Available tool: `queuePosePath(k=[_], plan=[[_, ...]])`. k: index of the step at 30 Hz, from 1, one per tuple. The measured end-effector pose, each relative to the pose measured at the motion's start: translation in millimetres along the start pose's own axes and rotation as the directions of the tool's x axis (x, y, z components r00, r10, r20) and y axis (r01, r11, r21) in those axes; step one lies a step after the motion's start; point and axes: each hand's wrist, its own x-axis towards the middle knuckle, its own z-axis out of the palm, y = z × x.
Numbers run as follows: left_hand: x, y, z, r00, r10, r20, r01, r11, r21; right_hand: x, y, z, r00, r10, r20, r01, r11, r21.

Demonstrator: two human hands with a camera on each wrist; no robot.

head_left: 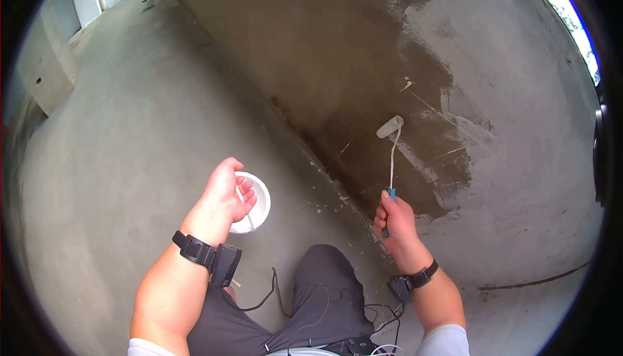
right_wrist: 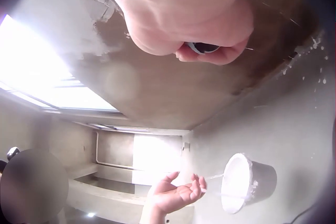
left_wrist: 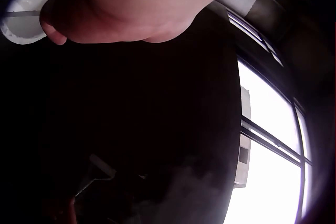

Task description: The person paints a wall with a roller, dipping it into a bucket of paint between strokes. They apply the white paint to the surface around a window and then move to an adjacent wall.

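My right hand [head_left: 397, 221] grips the blue handle of a paint roller [head_left: 390, 126]. Its paint-covered metal rod runs up to a short white roller sleeve, which overlaps the brown, uncoated part of the wall [head_left: 311, 51]. On the other side, my left hand [head_left: 228, 190] holds a white bucket [head_left: 261, 208] by its thin handle, fingers curled round it. The right wrist view shows the bucket [right_wrist: 262, 182] hanging sideways in that picture, with white smears on its outside. In the left wrist view the roller [left_wrist: 102, 166] is small and dark.
Grey coating [head_left: 525, 96] covers the right part of the wall, with ragged edges. White spatters dot the floor [head_left: 123, 135] along the wall's foot. Black cables [head_left: 276, 291] lie by my legs. A bright window [left_wrist: 268, 155] stands at the side.
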Motion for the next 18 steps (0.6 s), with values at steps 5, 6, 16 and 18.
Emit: queuePosePath(k=[5, 6, 16, 18], plan=[[0.1, 3.2, -7.9, 0.999, -0.006, -0.054, 0.001, 0.995, -0.104, 37.2, 4.4, 6.5, 0.983, 0.004, 0.184, -0.028, 0.991, 0.131], [-1.0, 3.4, -9.8, 0.999, -0.013, -0.041, 0.009, 0.995, -0.097, 43.1, 6.4, 10.8, 0.982, 0.001, 0.19, -0.027, 0.99, 0.135], [5.8, -5.1, -11.9, 0.998, -0.061, 0.007, 0.061, 0.998, -0.031, 94.2, 95.5, 27.0, 0.979, 0.112, 0.17, -0.138, 0.98, 0.145], [6.6, -8.9, -12.6, 0.998, -0.066, 0.012, 0.066, 0.998, -0.016, 92.4, 120.7, 20.2, 0.994, 0.103, 0.024, -0.103, 0.995, -0.002]])
